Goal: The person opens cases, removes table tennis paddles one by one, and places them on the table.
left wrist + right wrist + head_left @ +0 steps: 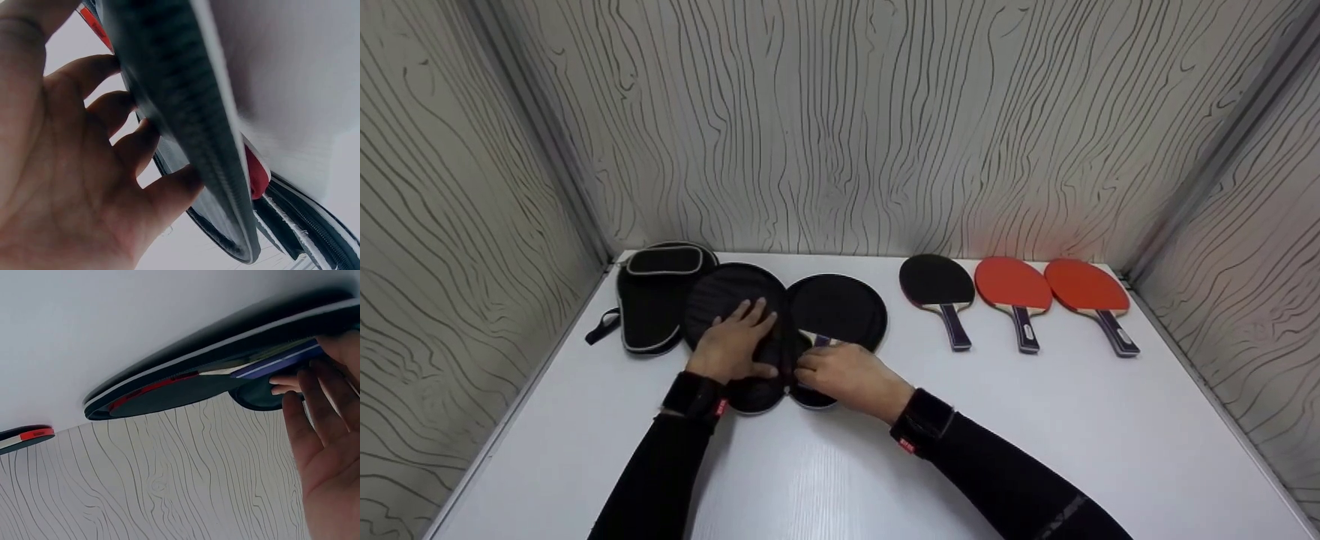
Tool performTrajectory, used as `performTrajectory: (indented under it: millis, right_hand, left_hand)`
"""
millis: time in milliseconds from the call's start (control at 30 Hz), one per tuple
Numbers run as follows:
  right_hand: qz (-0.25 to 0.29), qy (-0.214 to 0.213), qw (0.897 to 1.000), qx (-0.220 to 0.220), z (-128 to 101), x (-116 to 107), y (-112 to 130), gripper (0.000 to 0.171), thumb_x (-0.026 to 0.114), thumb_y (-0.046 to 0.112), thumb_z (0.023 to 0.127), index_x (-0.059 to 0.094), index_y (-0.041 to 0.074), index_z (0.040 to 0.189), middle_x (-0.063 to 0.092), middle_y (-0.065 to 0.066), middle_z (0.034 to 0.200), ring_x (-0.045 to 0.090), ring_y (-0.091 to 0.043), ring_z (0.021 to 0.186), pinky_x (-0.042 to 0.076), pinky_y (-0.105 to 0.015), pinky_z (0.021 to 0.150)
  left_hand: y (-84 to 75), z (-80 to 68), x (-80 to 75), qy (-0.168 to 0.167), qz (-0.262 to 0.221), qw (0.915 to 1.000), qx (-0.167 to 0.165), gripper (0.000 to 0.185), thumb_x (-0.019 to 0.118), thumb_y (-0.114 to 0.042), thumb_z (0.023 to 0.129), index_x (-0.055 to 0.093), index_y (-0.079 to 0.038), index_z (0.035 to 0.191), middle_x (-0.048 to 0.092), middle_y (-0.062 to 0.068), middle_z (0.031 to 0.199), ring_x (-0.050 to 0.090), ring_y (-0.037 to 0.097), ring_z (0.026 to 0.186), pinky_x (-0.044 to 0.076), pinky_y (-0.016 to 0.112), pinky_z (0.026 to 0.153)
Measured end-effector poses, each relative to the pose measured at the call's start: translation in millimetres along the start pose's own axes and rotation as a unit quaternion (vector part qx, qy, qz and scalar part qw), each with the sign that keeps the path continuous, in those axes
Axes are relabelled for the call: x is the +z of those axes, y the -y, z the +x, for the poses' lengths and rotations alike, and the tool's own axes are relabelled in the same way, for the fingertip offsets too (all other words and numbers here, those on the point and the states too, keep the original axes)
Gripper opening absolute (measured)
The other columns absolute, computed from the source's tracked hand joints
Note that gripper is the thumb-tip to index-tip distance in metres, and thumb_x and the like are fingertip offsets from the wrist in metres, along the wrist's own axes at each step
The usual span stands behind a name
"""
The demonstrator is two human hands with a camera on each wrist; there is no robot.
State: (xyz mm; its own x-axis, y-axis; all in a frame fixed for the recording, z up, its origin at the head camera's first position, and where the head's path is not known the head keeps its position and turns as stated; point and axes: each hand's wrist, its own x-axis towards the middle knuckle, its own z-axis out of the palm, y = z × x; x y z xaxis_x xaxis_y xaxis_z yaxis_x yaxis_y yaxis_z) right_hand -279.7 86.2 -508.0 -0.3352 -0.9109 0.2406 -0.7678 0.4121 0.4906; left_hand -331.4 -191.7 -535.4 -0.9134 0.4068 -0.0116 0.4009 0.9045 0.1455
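Two hands on one open black paddle case [780,315], lying butterflied at the table's [825,465] back left. My left hand [733,343] lies flat w/ fingers spread on the case's left half. My right hand [847,373] has fingers curled at the handle of a paddle [836,311] lying in the right half; head view hides the fingertips. Right wrist cam shows them touching the purple handle [281,365], plus a red rubber edge the head cam misses. Left wrist cam shows the ribbed lining, blurred. Behind-left: a second, closed case [656,289]. Right, well apart: three paddles in a row, one black [937,283], two red [1012,285] [1086,287].
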Motion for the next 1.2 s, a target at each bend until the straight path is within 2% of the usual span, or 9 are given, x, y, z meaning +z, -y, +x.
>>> performTrajectory:
  millis: [133, 300, 333, 433, 533, 600, 867, 1067, 1200]
  right_hand:
    - [-0.014, -0.001, 1.0, -0.007, 4.0, 5.5, 0.7, 0.009, 0.078, 0.035, 0.112, 0.085, 0.03, 0.114, 0.085, 0.017, 0.114, 0.08, -0.003, 0.109, 0.068, -0.021, 0.082]
    - [-0.026, -0.001, 1.0, -0.008, 4.8, 6.0, -1.2, 0.01, 0.076, 0.037, 0.114, 0.084, 0.03, 0.112, 0.084, 0.016, 0.11, 0.08, -0.004, 0.106, 0.068, -0.022, 0.082]
    - [-0.027, -0.003, 1.0, -0.007, 4.5, 5.6, -2.0, 0.009, 0.077, 0.036, 0.113, 0.084, 0.03, 0.113, 0.084, 0.016, 0.111, 0.08, -0.005, 0.107, 0.069, -0.022, 0.083]
    - [-0.024, -0.014, 1.0, 0.002, 3.2, 4.6, -5.5, 0.008, 0.078, 0.032, 0.111, 0.083, 0.029, 0.116, 0.084, 0.014, 0.116, 0.08, -0.007, 0.109, 0.069, -0.024, 0.088]
    - [-0.023, -0.029, 0.999, 0.013, 1.3, 3.6, -10.0, 0.01, 0.079, 0.025, 0.11, 0.081, 0.026, 0.12, 0.083, 0.011, 0.121, 0.08, -0.01, 0.113, 0.07, -0.025, 0.095]
    - [-0.023, -0.04, 0.999, 0.024, -0.1, 2.9, -13.2, 0.012, 0.079, 0.023, 0.109, 0.079, 0.025, 0.122, 0.082, 0.009, 0.123, 0.08, -0.011, 0.115, 0.07, -0.025, 0.096]
    - [0.001, -0.073, 0.995, 0.072, -4.9, -5.2, -24.6, 0.017, 0.082, 0.013, 0.107, 0.076, 0.018, 0.122, 0.081, 0.003, 0.124, 0.08, -0.015, 0.118, 0.071, -0.028, 0.089]
    - [0.022, -0.091, 0.989, 0.112, -8.2, -12.4, -32.1, 0.022, 0.086, 0.01, 0.104, 0.077, 0.014, 0.124, 0.082, -0.001, 0.126, 0.082, -0.019, 0.12, 0.072, -0.03, 0.091]
    - [0.035, -0.101, 0.984, 0.145, -9.9, -16.4, -37.1, 0.03, 0.09, 0.007, 0.098, 0.076, 0.012, 0.124, 0.082, -0.003, 0.127, 0.082, -0.021, 0.119, 0.073, -0.031, 0.092]
  left_hand:
    - [8.6, 4.9, 12.1, -0.01, 0.011, 0.9999, 0.004, 0.113, 0.094, -0.064, 0.092, 0.047, -0.013, 0.181, 0.031, 0.021, 0.194, 0.033, 0.049, 0.18, 0.045, 0.082, 0.132]
    - [-20.8, -13.2, -25.2, 0.025, -0.005, 0.9996, -0.013, 0.106, 0.094, -0.054, 0.098, 0.045, -0.007, 0.18, 0.03, 0.025, 0.193, 0.031, 0.052, 0.18, 0.041, 0.082, 0.135]
    - [-22.3, -15.2, -27.0, 0.021, -0.008, 0.9997, -0.01, 0.105, 0.091, -0.055, 0.101, 0.044, -0.007, 0.181, 0.029, 0.025, 0.194, 0.03, 0.051, 0.18, 0.041, 0.083, 0.135]
    - [-17.6, -11.9, -21.2, 0.015, -0.004, 0.9999, -0.004, 0.106, 0.088, -0.06, 0.101, 0.044, -0.008, 0.181, 0.03, 0.025, 0.194, 0.032, 0.052, 0.179, 0.042, 0.084, 0.133]
    - [-4.9, -3.7, -4.8, 0.001, 0.007, 1.0, 0.002, 0.108, 0.087, -0.066, 0.1, 0.045, -0.01, 0.181, 0.032, 0.024, 0.193, 0.035, 0.052, 0.178, 0.045, 0.084, 0.13]
    - [-7.6, -3.1, -8.8, 0.017, 0.006, 0.9998, -0.008, 0.109, 0.091, -0.061, 0.098, 0.044, -0.009, 0.181, 0.031, 0.024, 0.194, 0.033, 0.052, 0.178, 0.043, 0.083, 0.132]
    - [-7.7, -1.9, -9.8, 0.026, -0.011, 0.9995, -0.013, 0.111, 0.094, -0.06, 0.096, 0.044, -0.01, 0.182, 0.028, 0.022, 0.195, 0.029, 0.051, 0.18, 0.039, 0.084, 0.135]
    - [5.0, 3.3, 6.1, 0.005, -0.008, 0.9999, -0.004, 0.112, 0.093, -0.063, 0.095, 0.044, -0.012, 0.182, 0.028, 0.02, 0.195, 0.029, 0.049, 0.181, 0.04, 0.085, 0.133]
    - [11.0, 6.0, 14.3, -0.004, 0.003, 1.0, 0.004, 0.112, 0.093, -0.065, 0.095, 0.045, -0.013, 0.182, 0.03, 0.019, 0.195, 0.031, 0.048, 0.181, 0.044, 0.085, 0.131]
